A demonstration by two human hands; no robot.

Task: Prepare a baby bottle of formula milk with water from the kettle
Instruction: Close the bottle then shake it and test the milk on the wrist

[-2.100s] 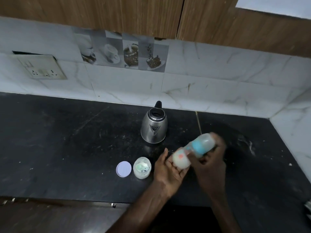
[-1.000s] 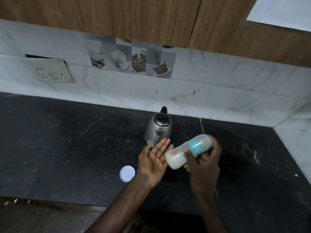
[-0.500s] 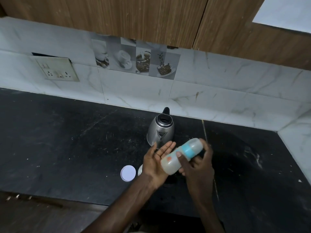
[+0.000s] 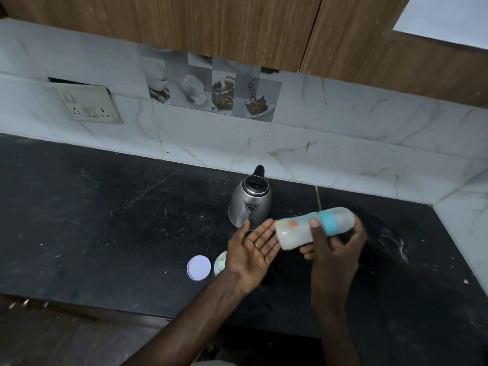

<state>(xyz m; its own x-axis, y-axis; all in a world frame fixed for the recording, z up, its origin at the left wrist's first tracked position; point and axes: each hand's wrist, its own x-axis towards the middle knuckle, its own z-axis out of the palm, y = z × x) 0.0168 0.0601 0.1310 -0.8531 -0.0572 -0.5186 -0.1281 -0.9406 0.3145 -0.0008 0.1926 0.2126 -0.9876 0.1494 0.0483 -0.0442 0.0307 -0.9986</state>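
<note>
Black stone counter (image 4: 79,220); white marble tiles (image 4: 343,133); wooden cabinets (image 4: 211,22) above.

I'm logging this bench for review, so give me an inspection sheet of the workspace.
Surface: dark countertop, scuffed, pale specks.
Job's things: baby bottle tilted sideways, milky inside; kettle upright by the wall; small jar partly hidden; round lid flat beside it.
Clutter: nothing seen.
Hands: right hand grips the bottle; left hand open, palm up, at its base.
Cables: nothing seen.
Surroundings: marble tiles, socket plate, wooden cabinets.
</note>
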